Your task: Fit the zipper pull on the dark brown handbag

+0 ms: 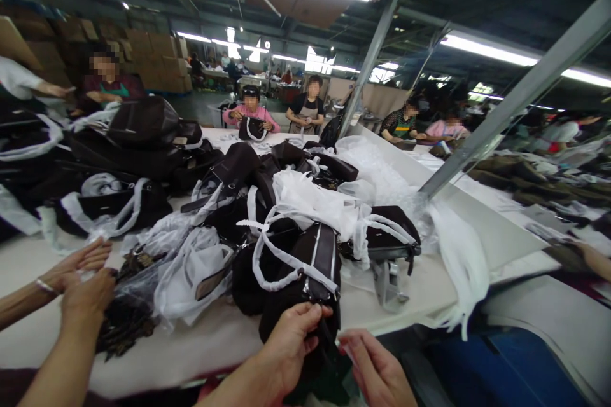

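Observation:
Right at the table's front edge lies a black handbag (305, 267), its handle wrapped in white padding. My left hand (293, 334) pinches the near end of this bag, by its metal fittings; the exact part between the fingertips is hidden. Lower and to the right, my right hand (377, 365) is closed on a thin white strip (344, 338), apart from the bag. Crumpled white wrapping sheets (315, 200) lie on the bags just beyond. Another black handbag (389, 229) sits to the right, also with a wrapped handle.
A co-worker's hands (90, 273) are busy at the left beside clear plastic and a pile of dark metal-like pieces (126, 318). More black bags (143, 133) are heaped behind. A slanted metal post (515, 95) and long white strips (461, 261) stand at right; people sit across the table.

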Tool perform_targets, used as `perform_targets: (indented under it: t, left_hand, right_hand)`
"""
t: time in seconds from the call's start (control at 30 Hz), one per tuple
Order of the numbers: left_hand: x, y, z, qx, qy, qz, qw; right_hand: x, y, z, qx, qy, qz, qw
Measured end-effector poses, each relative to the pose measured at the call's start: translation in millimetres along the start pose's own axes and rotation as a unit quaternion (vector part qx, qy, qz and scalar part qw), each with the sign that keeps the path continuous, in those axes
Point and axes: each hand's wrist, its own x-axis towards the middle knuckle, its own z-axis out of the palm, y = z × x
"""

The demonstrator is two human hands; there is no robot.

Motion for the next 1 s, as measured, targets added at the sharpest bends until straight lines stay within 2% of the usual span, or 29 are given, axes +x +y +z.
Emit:
perform_targets:
  t: [0.17, 0.27, 0.33, 0.4, 0.43, 0.47, 0.5, 0.57, 0.6, 0.63, 0.7, 0.8, 0.87, 0.93, 1.0]
  left_hand:
    - [5, -19, 1.2, -0.073, 0.002, -0.022, 0.997]
    - [6, -23, -0.8, -0.073, -0.037, -0.011, 0.997]
    - [-1, -18, -4.2, -0.019, -0.079, -0.001, 0.997]
    - [-14, -5, -8.8, 0.128, -0.116, 0.044, 0.984]
    - [-22, 3, -11.0, 0.225, -0.120, 0.100, 0.962]
    - [-28, 11, -12.7, 0.321, -0.114, 0.176, 0.924]
    - [-33, 18, -13.6, 0.398, -0.105, 0.261, 0.873]
    - [-35, 28, -12.2, 0.478, -0.112, 0.394, 0.777]
    - [-32, 29, -10.1, 0.491, -0.136, 0.425, 0.748]
    - [-27, 28, -7.2, 0.494, -0.163, 0.435, 0.735]
    - [-13, 23, -0.8, 0.479, -0.181, 0.438, 0.739]
    - [1, 16, 6.4, 0.447, -0.145, 0.446, 0.762]
    - [2, 16, 8.4, 0.442, -0.128, 0.435, 0.774]
    - [-1, 18, 9.1, 0.440, -0.117, 0.423, 0.784]
    - [-3, 19, 9.3, 0.439, -0.106, 0.430, 0.782]
  right_hand:
    - [23, -25, 20, 0.035, -0.067, 0.005, 0.997]
    - [23, -31, 27, 0.051, -0.105, 0.082, 0.990]
    - [19, -32, 24, 0.068, -0.109, 0.130, 0.983]
    - [13, -35, 17, 0.103, -0.101, 0.134, 0.980]
    - [11, -38, 12, 0.116, -0.098, 0.130, 0.980]
    - [9, -42, 8, 0.124, -0.097, 0.126, 0.979]
    - [7, -47, 4, 0.125, -0.096, 0.120, 0.980]
    - [6, -59, 0, 0.103, -0.104, 0.106, 0.984]
    - [7, -66, -1, 0.086, -0.113, 0.097, 0.985]
    - [8, -72, -1, 0.068, -0.123, 0.086, 0.986]
    - [13, -83, -1, 0.042, -0.148, 0.065, 0.986]
    - [21, -91, -7, 0.063, -0.184, 0.049, 0.980]
    - [24, -90, -16, 0.099, -0.169, 0.026, 0.980]
    - [23, -86, -25, 0.119, -0.127, -0.016, 0.985]
    - [19, -82, -30, 0.112, -0.094, -0.061, 0.987]
